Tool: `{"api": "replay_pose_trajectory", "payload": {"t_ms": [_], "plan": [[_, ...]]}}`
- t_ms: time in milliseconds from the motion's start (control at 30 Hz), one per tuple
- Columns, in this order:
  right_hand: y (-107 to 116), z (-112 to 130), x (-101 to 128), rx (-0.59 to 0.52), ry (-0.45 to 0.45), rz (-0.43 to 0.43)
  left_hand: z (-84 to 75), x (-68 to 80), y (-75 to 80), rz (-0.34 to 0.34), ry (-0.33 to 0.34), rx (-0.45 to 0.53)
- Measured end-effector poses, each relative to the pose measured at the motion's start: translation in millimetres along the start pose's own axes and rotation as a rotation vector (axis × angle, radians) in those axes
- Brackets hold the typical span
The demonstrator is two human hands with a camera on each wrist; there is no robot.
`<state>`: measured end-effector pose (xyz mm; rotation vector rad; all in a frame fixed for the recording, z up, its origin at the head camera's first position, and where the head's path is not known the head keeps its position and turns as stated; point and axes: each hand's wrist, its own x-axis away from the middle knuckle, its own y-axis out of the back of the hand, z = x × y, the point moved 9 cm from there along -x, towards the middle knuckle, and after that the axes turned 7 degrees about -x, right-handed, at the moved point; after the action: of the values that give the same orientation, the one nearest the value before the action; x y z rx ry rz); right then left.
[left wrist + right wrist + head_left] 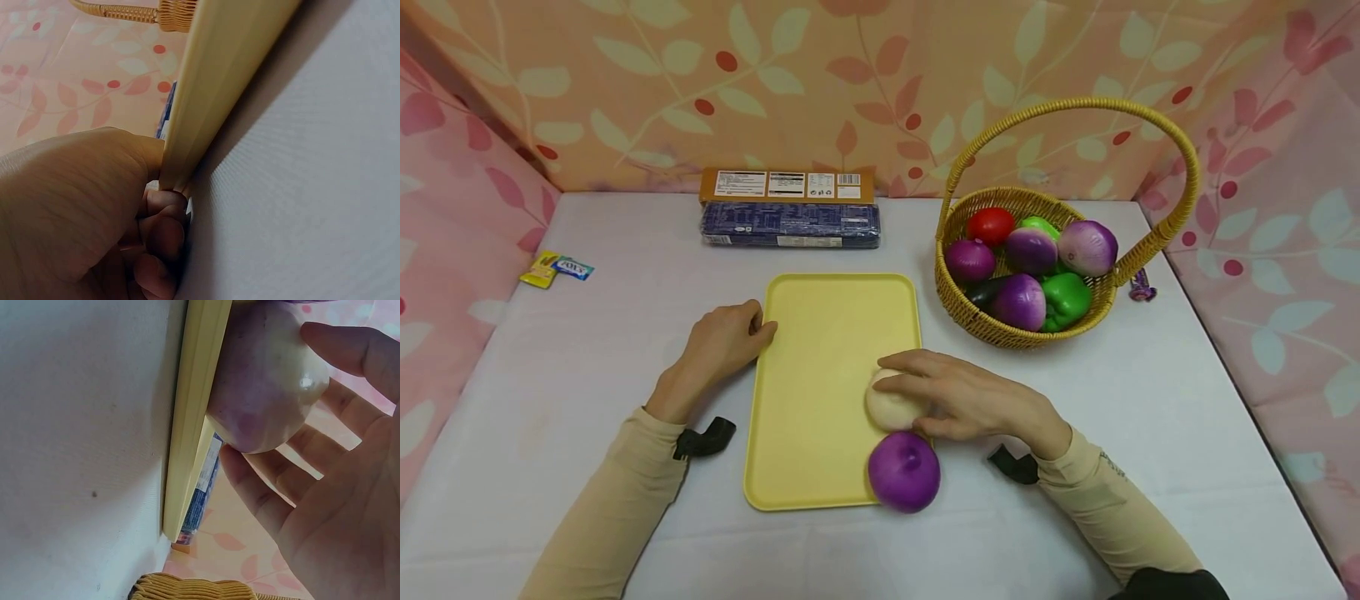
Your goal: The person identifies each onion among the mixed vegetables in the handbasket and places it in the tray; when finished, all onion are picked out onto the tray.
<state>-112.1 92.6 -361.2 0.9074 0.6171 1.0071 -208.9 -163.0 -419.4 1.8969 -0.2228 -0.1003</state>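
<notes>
The tray (820,383) is looking like smooth, faintly satiny plastic. At two o'clock from it, the basket (992,332) is showing rough, ribbed wicker. At three, the pale vegetable (891,407) is gleaming, smooth and glossy; the onion (904,477), between four and five, is shining more softly. Between eleven and twelve, the pack (790,218) is glinting in plastic film. The cloth (1037,533) is looking matt, finely woven.

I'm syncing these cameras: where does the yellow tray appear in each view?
Head: the yellow tray lies flat near the centre.
Left wrist: edge-on, slanting from top centre down to mid-picture.
Right wrist: edge-on, left of centre, running down from the top.
Shared landmark: wicker basket, upper right, top edge and bottom edge respectively.
</notes>
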Motion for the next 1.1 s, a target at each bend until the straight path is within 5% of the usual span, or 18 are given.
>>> {"api": "replay_pose_trajectory", "payload": {"t_ms": [633,1100], "plan": [[-1,0,1,-0.007,-0.022,0.024,-0.9,-0.1,0.3,-0.001,-0.003,0.001],[13,1,4,-0.006,-0.011,-0.054,-2.7,1.7,2.7,-0.012,-0.005,0.019]]}}
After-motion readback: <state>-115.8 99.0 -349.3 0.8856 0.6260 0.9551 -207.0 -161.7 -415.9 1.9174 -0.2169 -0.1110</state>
